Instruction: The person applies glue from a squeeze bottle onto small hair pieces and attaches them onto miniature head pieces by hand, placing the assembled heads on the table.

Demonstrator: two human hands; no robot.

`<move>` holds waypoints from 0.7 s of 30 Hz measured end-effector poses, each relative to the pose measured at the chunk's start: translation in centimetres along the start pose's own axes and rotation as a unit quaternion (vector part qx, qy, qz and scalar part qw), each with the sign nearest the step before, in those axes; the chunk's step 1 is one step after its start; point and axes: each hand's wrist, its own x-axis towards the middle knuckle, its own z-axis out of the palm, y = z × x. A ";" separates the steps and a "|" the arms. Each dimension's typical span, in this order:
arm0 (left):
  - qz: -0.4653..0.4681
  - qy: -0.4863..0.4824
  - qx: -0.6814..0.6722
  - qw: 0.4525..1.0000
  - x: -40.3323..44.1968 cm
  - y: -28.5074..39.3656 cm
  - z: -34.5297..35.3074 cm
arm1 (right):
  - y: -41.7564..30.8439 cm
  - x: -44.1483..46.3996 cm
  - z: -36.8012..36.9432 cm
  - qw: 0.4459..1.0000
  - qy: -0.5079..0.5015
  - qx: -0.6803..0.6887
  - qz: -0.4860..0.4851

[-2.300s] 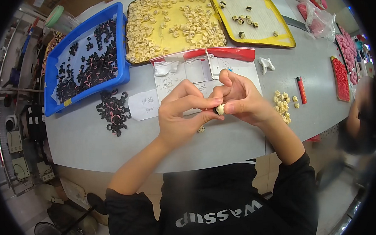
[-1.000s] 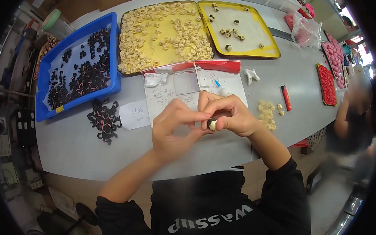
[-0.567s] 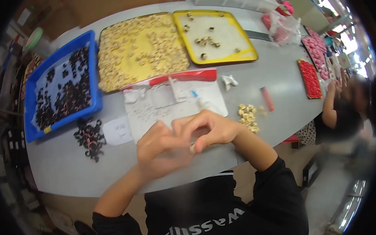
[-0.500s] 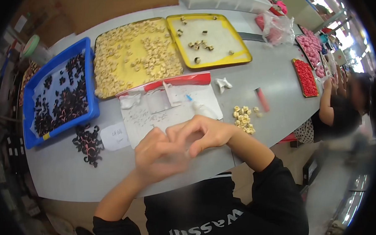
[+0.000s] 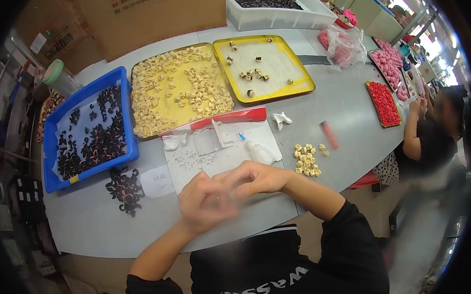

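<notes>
Meeting above the near edge of the white card, the 2 hands have their fingers bent inward and their tips together. The left hand is blurred, and its fingertips run into those of the right hand; whether anything is pinched between them, I cannot tell. Loose cream pieces lie in a heap just right of the card on the grey table, with 2 slightly apart from the rest. Black and pink curls lie left of the card, with a paper note between. On the card, a white bottle with a blue tip rests at the right and a crumpled tissue at the left. Behind the card, a yellow tray is crowded with more cream pieces, and beside it a pale-lined tray holds a few dark and cream ones. Left of the card, a blue tub holds more curls. Right of the card are a white lump, near it, and a red stick, farther off. Well to its right is another person.
</notes>
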 end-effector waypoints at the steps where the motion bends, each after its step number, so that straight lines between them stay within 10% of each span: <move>1: -0.006 0.001 -0.005 1.000 -0.1 0.0 0.0 | -0.1 0.0 0.1 1.000 0.000 -0.002 0.001; 21: -0.031 0.011 0.000 0.999 -0.1 0.2 0.4 | 0.0 -0.1 0.2 0.999 0.031 0.011 0.032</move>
